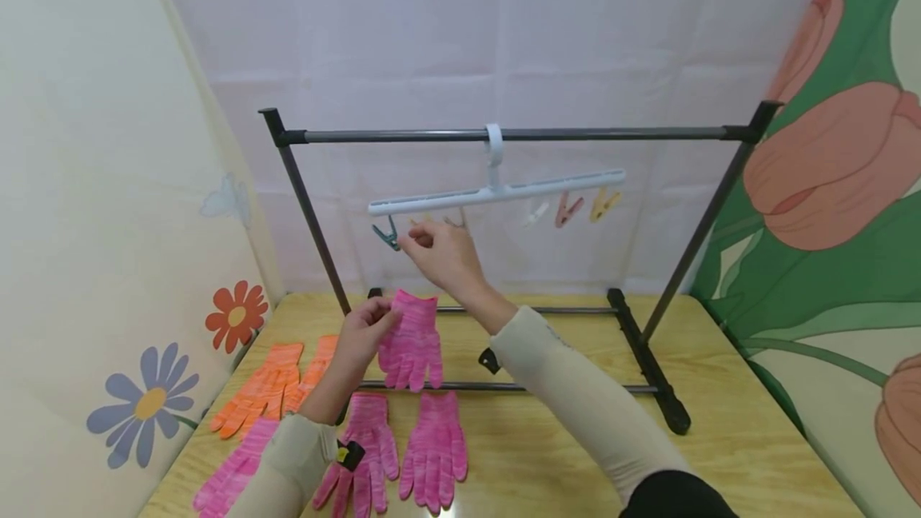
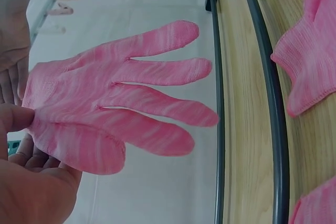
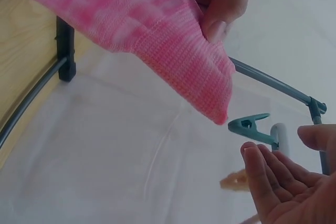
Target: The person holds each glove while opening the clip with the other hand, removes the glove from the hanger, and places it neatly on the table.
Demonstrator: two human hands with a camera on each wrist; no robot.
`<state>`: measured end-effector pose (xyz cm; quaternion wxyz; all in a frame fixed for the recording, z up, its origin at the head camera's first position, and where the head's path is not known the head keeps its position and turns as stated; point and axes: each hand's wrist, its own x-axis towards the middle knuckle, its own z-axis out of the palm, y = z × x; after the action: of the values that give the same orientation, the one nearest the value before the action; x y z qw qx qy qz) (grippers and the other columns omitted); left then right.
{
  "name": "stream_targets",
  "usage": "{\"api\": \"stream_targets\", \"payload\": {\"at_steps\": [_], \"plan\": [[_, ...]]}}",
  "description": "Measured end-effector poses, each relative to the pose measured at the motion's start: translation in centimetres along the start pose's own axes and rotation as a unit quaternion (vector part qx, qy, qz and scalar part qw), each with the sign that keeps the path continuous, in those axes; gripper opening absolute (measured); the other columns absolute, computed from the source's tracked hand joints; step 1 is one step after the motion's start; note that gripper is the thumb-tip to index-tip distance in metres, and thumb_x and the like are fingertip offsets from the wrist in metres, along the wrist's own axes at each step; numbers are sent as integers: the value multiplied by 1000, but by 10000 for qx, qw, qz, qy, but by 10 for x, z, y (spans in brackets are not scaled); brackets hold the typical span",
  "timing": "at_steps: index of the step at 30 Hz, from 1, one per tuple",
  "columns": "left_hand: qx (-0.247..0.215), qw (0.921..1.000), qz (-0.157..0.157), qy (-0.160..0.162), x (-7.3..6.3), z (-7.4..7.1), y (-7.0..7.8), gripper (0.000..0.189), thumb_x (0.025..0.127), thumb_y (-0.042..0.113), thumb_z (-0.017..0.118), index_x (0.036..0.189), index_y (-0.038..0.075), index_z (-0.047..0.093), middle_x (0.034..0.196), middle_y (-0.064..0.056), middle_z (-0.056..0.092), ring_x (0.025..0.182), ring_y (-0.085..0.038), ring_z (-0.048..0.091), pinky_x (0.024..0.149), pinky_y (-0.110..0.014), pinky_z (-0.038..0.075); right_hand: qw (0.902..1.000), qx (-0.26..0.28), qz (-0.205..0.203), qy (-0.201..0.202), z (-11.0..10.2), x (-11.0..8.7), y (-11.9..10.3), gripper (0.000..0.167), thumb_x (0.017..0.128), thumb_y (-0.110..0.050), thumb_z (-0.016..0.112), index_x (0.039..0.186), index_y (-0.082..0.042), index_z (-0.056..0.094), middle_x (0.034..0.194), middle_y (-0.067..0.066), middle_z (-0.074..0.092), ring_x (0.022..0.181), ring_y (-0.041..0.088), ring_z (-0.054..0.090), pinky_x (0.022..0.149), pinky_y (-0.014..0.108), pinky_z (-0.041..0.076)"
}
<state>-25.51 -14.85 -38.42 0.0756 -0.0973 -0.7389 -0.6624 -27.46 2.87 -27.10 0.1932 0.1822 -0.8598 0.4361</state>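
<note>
My left hand [image 1: 365,336] pinches a pink knit glove [image 1: 412,342] at its cuff between thumb and fingers. The glove hangs fingers down below the left end of a pale blue clip hanger [image 1: 439,201]. A teal clothespin [image 3: 252,127] dangles from that end, close to the cuff's corner in the right wrist view. Just beside it is my right hand [image 1: 448,258], thumb apart from loosely bent fingers, with nothing between them. It partly covers a peach clip [image 3: 234,181] in the head view.
A dark metal rack [image 1: 403,136] carries the hanger. White, pink [image 1: 568,210] and yellow clips [image 1: 603,205] hang at its right side. Several more pink gloves [image 1: 434,454] and orange gloves [image 1: 262,390] lie on the wooden table [image 1: 576,454]. The rack's lower bars cross behind.
</note>
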Motion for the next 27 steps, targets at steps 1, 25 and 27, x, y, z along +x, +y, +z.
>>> {"api": "stream_targets", "payload": {"at_steps": [1, 25, 27], "plan": [[27, 10000, 8, -31, -1, 1, 0, 17, 97, 9, 67, 104, -6, 63, 77, 0, 58, 71, -11, 55, 65, -24, 48, 10000, 5, 24, 8, -2, 0, 1, 32, 98, -35, 68, 117, -11, 74, 109, 4, 76, 100, 18, 71, 84, 36, 57], [320, 9974, -265, -596, -20, 34, -2, 19, 99, 14, 66, 110, -1, 65, 90, -3, 62, 82, -16, 58, 71, -28, 50, 9994, 109, 216, 231, -37, -13, 26, 28, 97, -32, 68, 115, -11, 74, 109, 4, 75, 101, 21, 69, 87, 41, 56], [273, 9973, -300, -606, -21, 38, -4, 19, 98, 14, 67, 111, -1, 66, 90, -3, 63, 83, -15, 58, 71, -28, 50, 9994, 112, 233, 233, -40, -14, 28, 30, 98, -32, 68, 116, -10, 74, 110, 5, 75, 102, 22, 69, 88, 41, 56]]}}
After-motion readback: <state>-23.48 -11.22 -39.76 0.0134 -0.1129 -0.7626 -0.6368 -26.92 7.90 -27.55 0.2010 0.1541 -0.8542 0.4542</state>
